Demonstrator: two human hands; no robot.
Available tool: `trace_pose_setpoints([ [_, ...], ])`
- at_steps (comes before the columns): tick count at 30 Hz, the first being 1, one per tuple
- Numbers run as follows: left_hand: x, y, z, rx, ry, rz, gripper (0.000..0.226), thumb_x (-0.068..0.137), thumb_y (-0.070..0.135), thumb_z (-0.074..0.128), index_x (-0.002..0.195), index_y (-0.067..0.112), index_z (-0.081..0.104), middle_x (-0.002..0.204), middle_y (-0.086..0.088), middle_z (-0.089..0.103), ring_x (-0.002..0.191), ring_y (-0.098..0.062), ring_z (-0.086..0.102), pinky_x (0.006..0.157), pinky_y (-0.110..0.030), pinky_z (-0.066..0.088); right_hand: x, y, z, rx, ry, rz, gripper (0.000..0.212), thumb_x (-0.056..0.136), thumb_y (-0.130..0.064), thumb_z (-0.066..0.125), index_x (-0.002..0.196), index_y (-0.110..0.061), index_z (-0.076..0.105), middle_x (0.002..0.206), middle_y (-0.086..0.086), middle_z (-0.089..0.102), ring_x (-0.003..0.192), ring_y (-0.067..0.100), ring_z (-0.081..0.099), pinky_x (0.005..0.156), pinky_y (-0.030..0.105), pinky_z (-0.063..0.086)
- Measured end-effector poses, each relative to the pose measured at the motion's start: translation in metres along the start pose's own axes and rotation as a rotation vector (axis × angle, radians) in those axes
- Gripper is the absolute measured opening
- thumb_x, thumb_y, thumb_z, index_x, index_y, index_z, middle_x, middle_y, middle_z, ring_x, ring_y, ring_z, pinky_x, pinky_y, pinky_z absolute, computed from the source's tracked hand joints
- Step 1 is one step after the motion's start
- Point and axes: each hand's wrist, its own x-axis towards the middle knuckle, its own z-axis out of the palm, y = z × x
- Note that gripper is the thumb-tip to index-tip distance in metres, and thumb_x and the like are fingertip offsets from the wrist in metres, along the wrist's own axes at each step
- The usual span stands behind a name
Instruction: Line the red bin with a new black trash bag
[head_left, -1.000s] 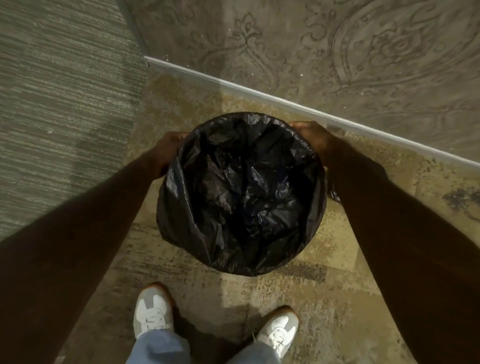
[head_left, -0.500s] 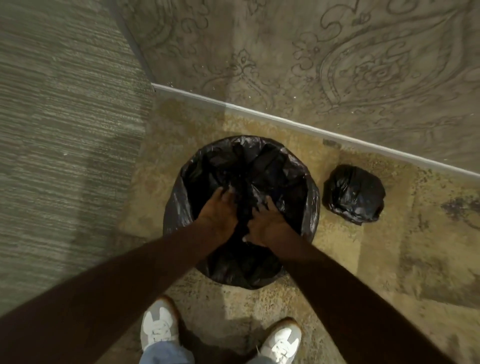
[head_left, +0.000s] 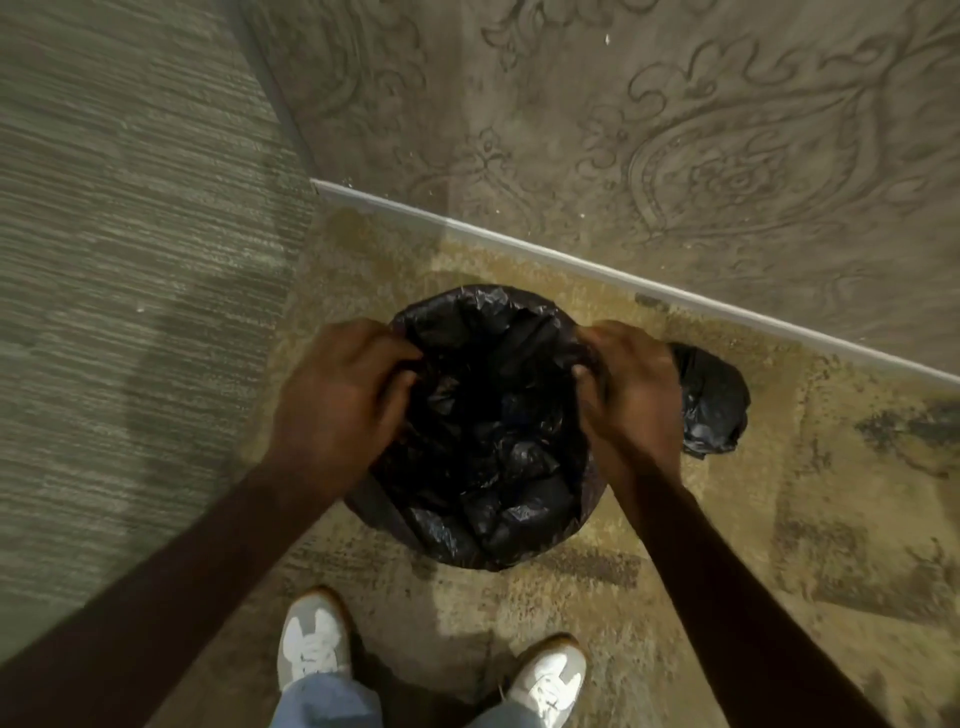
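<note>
Two hands (head_left: 337, 400) (head_left: 628, 395), two bags (head_left: 488, 441) (head_left: 714, 400), two shoes (head_left: 311, 644) (head_left: 548, 675).

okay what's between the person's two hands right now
The open mouth of the black trash bag, crumpled down inside the bin; left hand and right hand each grip its rim, in the head view.

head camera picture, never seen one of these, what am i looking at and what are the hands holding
There is no machine here. A person wears a camera on the head, so you look down along their own arms to the floor.

The round dark thing in the middle is a bin, fully covered by a black trash bag pushed inside it; the bin's red colour does not show. The left hand and right hand each pinch the bag's edge at opposite sides of the rim.

On the carpet to the right lies a tied black bag bundle, partly behind the right hand. At the bottom are the person's white sneakers. The patterned wall meets the floor at a pale baseboard.
</note>
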Motion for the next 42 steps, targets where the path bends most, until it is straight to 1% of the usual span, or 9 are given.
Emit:
trace_pose_setpoints([
  [2,-0.012,-0.007,-0.014,-0.044,0.091,-0.342,0.022,0.093,0.039,0.063,0.109,0.025,0.059,0.107,0.004,0.058,0.093,-0.02,0.059,0.069,-0.035,0.051,-0.007,0.006,-0.011,0.067,-0.003,0.325,0.049,0.094,-0.033,0.069,0.141,-0.021,0.058,0.138,0.004,0.06,0.127,0.022,0.054,0.105,0.03,0.041],
  [6,-0.028,-0.012,-0.009,-0.126,-0.012,-0.727,0.049,0.08,0.053,0.077,0.114,0.022,0.063,0.093,0.004,0.067,0.077,-0.021,0.067,0.066,-0.035,0.053,-0.02,0.016,-0.002,0.227,-0.211,0.644,0.044,0.093,-0.034,0.071,0.135,-0.02,0.066,0.123,0.001,0.073,0.107,0.017,0.068,0.092,0.035,0.057],
  [11,-0.035,-0.01,0.008,-0.146,-0.058,-0.741,0.044,0.077,0.052,0.08,0.112,0.025,0.072,0.095,0.005,0.075,0.079,-0.019,0.073,0.07,-0.037,0.061,-0.024,0.031,0.009,0.253,-0.149,0.688,0.03,0.091,-0.017,0.07,0.121,-0.021,0.075,0.11,-0.001,0.078,0.099,0.018,0.073,0.089,0.045,0.06],
  [16,-0.034,-0.017,0.019,-0.168,-0.064,-0.782,0.021,0.085,0.029,0.076,0.103,0.018,0.078,0.092,-0.001,0.079,0.08,-0.019,0.073,0.071,-0.03,0.056,-0.026,0.039,0.016,0.26,-0.127,0.661,0.025,0.089,-0.014,0.072,0.113,-0.017,0.078,0.103,-0.001,0.079,0.093,0.019,0.073,0.084,0.036,0.059],
  [24,-0.032,-0.019,0.02,-0.191,-0.078,-0.769,0.017,0.088,0.024,0.074,0.101,0.014,0.079,0.092,-0.002,0.078,0.082,-0.02,0.073,0.077,-0.037,0.06,-0.028,0.037,0.014,0.207,-0.105,0.635,0.023,0.09,-0.016,0.074,0.112,-0.015,0.078,0.105,0.001,0.078,0.091,0.016,0.068,0.069,0.021,0.04],
  [29,-0.032,-0.013,0.016,-0.132,-0.07,-0.732,0.028,0.09,0.033,0.072,0.112,0.015,0.075,0.102,-0.003,0.078,0.09,-0.023,0.074,0.079,-0.036,0.059,-0.03,0.035,0.011,0.215,-0.116,0.631,0.03,0.092,-0.018,0.071,0.122,-0.013,0.074,0.116,0.004,0.077,0.094,0.011,0.064,0.066,0.018,0.04],
  [34,-0.03,-0.005,0.005,0.012,-0.041,-0.593,0.056,0.095,0.049,0.061,0.139,0.015,0.055,0.14,-0.011,0.061,0.123,-0.032,0.061,0.095,-0.048,0.056,-0.035,0.027,-0.002,0.111,-0.195,0.554,0.046,0.097,-0.037,0.065,0.137,-0.016,0.061,0.134,0.008,0.067,0.122,0.027,0.064,0.091,0.027,0.044],
  [38,-0.022,0.009,0.006,0.092,-0.11,-0.279,0.062,0.098,0.041,0.055,0.149,0.009,0.043,0.154,-0.015,0.047,0.145,-0.034,0.041,0.109,-0.049,0.047,-0.032,0.01,-0.014,-0.096,-0.219,0.251,0.054,0.1,-0.046,0.053,0.145,-0.016,0.051,0.139,0.008,0.06,0.129,0.029,0.056,0.108,0.042,0.048],
  [42,-0.016,0.02,0.015,0.195,-0.176,-0.114,0.072,0.102,0.042,0.047,0.158,0.0,0.028,0.166,-0.02,0.026,0.157,-0.035,0.019,0.127,-0.049,0.023,-0.033,-0.014,-0.013,-0.271,-0.301,0.136,0.071,0.104,-0.055,0.037,0.159,-0.011,0.029,0.164,0.012,0.034,0.152,0.031,0.032,0.123,0.047,0.03],
])
